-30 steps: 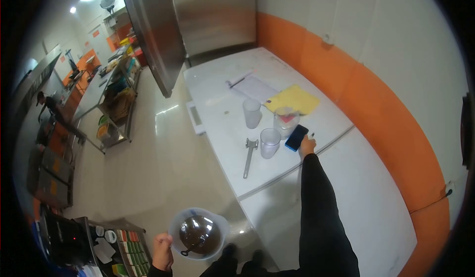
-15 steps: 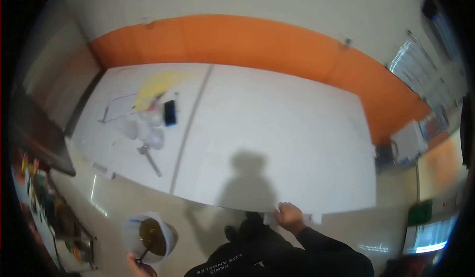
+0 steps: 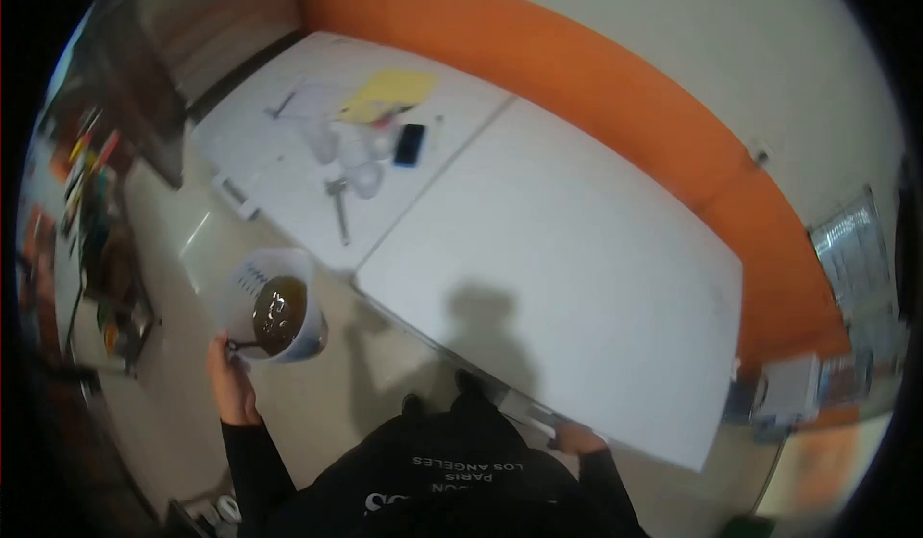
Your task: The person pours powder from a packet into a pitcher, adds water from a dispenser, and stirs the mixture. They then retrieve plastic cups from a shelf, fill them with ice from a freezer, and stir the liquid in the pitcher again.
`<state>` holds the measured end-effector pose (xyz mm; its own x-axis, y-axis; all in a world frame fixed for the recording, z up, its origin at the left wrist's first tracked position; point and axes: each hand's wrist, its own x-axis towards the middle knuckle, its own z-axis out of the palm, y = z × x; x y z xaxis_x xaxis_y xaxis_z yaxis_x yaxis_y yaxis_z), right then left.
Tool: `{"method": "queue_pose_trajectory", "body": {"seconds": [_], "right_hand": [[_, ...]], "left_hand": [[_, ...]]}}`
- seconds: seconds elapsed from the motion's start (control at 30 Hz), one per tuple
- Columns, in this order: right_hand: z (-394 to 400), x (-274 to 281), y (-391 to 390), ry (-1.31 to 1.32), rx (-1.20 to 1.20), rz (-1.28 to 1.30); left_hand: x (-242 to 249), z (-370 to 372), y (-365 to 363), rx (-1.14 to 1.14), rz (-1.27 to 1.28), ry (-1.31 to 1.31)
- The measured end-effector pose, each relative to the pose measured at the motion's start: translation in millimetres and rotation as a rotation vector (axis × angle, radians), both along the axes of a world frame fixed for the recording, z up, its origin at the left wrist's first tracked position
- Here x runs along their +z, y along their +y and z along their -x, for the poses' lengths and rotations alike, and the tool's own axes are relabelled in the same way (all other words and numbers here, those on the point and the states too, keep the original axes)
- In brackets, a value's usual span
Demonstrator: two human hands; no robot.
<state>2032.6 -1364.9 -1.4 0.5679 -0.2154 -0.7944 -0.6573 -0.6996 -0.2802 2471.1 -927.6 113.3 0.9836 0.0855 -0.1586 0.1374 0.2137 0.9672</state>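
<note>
In my left hand (image 3: 231,384) is a translucent white measuring bucket (image 3: 252,278) with blue markings, gripped at its near side. Brown liquid (image 3: 279,317) sits inside it. A thin dark handle (image 3: 246,345) runs from my fingers over the rim toward the liquid. The bucket is beside the front edge of the white table (image 3: 567,250), over the floor. At that edge, my right hand (image 3: 579,439) has its fingers closed around the table's border, partly hidden by it.
Toward the table's left end lie a phone (image 3: 410,144), a yellow sheet (image 3: 389,94), several pale cups (image 3: 361,168) and a metal tool (image 3: 340,213). A cluttered shelf (image 3: 111,250) stands at left. An orange-banded wall (image 3: 538,48) runs behind the table.
The view has turned to the left. My left hand and the bucket have come up and forward, closer to the table's front edge. My right hand remains at the edge.
</note>
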Motion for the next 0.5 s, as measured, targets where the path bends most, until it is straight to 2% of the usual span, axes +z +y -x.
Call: {"method": "queue_pose_trajectory", "body": {"seconds": [0.03,0.07,0.1,0.17,0.2,0.23,0.27,0.3,0.33,0.4,0.5], "right_hand": [[-26.0,73.4,0.1,0.114,0.097,0.082],[0.3,70.0,-23.6,0.071,0.106,-0.013],[-9.0,133.0,-29.2,0.009,0.036,-0.068],[1.2,209.8,-63.0,-0.086,0.097,-0.108],[-11.2,262.6,-76.5,-0.048,0.040,-0.095],[-26.0,320.4,-84.0,-0.193,-0.058,-0.111],[-20.9,368.1,-102.7,-0.029,0.000,0.243],[-24.4,412.4,-115.8,-0.019,-0.027,0.374],[-33.6,453.3,-136.4,-0.122,-0.086,0.420],[-54.7,526.1,-187.7,-0.330,-0.207,0.510],[-96.0,603.5,-276.8,-0.525,-0.314,0.717]], "left_hand": [[-1.8,2.7,3.8,0.045,-0.004,-0.010],[-1.3,5.7,3.1,0.066,-0.024,-0.020],[9.2,9.5,-1.3,0.071,-0.035,-0.033],[20.3,16.2,-8.9,0.070,-0.040,-0.060],[15.4,14.6,-2.5,0.090,-0.072,-0.040],[10.2,15.8,3.7,0.073,-0.096,-0.030],[7.8,16.8,6.4,0.056,-0.116,-0.026],[7.2,15.3,8.3,0.036,-0.134,-0.017],[6.3,16.3,5.8,0.013,-0.153,-0.071],[1.8,17.0,4.3,0.162,-0.146,-0.018],[1.5,25.5,-5.8,0.223,-0.165,-0.041]]}}
